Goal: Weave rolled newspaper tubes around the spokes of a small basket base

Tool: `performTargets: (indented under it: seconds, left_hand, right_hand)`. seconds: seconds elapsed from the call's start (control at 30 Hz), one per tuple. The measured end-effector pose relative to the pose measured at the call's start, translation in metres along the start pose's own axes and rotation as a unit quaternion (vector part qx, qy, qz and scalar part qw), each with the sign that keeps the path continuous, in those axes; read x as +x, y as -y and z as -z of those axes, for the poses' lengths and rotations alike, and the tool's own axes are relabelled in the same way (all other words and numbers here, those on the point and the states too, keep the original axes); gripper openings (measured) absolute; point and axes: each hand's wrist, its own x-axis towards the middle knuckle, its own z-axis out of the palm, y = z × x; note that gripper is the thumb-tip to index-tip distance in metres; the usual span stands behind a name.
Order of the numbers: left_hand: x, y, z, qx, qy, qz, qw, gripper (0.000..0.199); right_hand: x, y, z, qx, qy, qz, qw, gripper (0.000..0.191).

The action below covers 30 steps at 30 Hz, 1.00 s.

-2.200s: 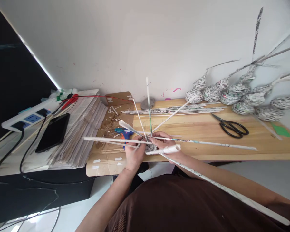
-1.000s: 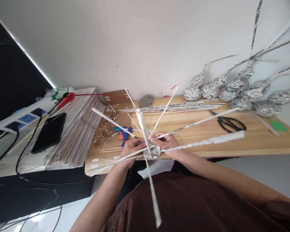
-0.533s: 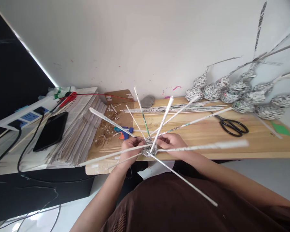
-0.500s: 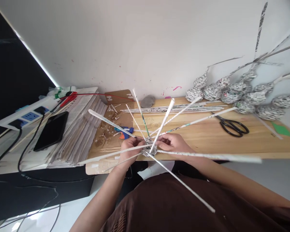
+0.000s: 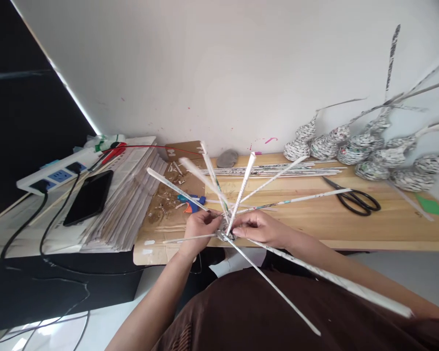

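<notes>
A small woven paper piece (image 5: 226, 235) sits between my hands over the table's front edge, with several rolled paper sticks (image 5: 241, 190) fanning out from it. My left hand (image 5: 201, 227) pinches its left side, thumb and fingers together. On the right side my right hand (image 5: 258, 226) grips it with thumb and forefinger, the other fingers curled. One long paper stick (image 5: 336, 278) runs from beneath my right hand toward the lower right, over the forearm. The fingertips partly cover the woven centre.
Black scissors (image 5: 354, 197) and woven paper gourds (image 5: 366, 151) stand right. Spare paper sticks (image 5: 278, 170) and a grey stone (image 5: 227, 158) lie behind. Left are a blue glue gun (image 5: 192, 201), newspaper stack (image 5: 131, 195), black phone (image 5: 89, 197) and power strip (image 5: 60, 173).
A paper stick that pointed left now stands up and leans back. The long right stick has swung down toward the body. Both hands still hold the woven piece; the view has shifted slightly.
</notes>
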Motion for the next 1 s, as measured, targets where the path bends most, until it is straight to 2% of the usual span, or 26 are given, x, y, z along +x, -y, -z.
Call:
performTargets:
  seconds: [0.07, 0.2, 0.27, 0.37, 0.4, 0.53, 0.57, 0.8, 1.0]
  left_hand:
    - [0.001, 0.004, 0.001, 0.001, -0.002, 0.002, 1.0, 0.02]
    - [0.003, 0.011, 0.003, -0.012, -0.011, 0.008, 1.0, 0.023]
    - [0.003, 0.01, 0.003, -0.028, -0.015, 0.012, 0.999, 0.025]
    - [0.001, 0.008, 0.002, -0.045, -0.022, 0.011, 0.999, 0.022]
    - [0.0, 0.007, 0.001, -0.048, -0.024, 0.008, 0.999, 0.021]
    - [0.0, 0.009, 0.0, -0.051, -0.015, -0.01, 0.999, 0.018]
    - [0.0, 0.01, -0.001, -0.049, -0.015, -0.013, 0.999, 0.017]
    - [-0.003, 0.002, -0.005, 0.033, -0.016, -0.031, 0.999, 0.013]
    - [-0.002, 0.014, -0.008, 0.004, -0.016, -0.031, 0.999, 0.016]
  right_hand:
    - [0.001, 0.003, 0.001, 0.045, 0.005, 0.007, 0.999, 0.037]
    - [-0.003, 0.004, 0.002, 0.115, -0.053, 0.02, 0.992, 0.052]
    - [-0.006, 0.004, 0.002, 0.123, -0.062, 0.025, 0.99, 0.061]
    - [-0.01, 0.003, 0.0, 0.075, -0.03, -0.004, 0.997, 0.057]
    - [-0.011, 0.003, -0.002, 0.047, -0.044, -0.019, 0.998, 0.052]
    - [-0.009, 0.003, -0.008, -0.041, -0.218, -0.012, 0.975, 0.032]
    - [-0.008, 0.004, -0.01, -0.052, -0.24, -0.001, 0.969, 0.028]
    - [-0.001, -0.004, -0.015, -0.234, -0.211, 0.033, 0.949, 0.007]
    - [0.001, -0.003, -0.016, -0.26, -0.241, 0.09, 0.931, 0.028]
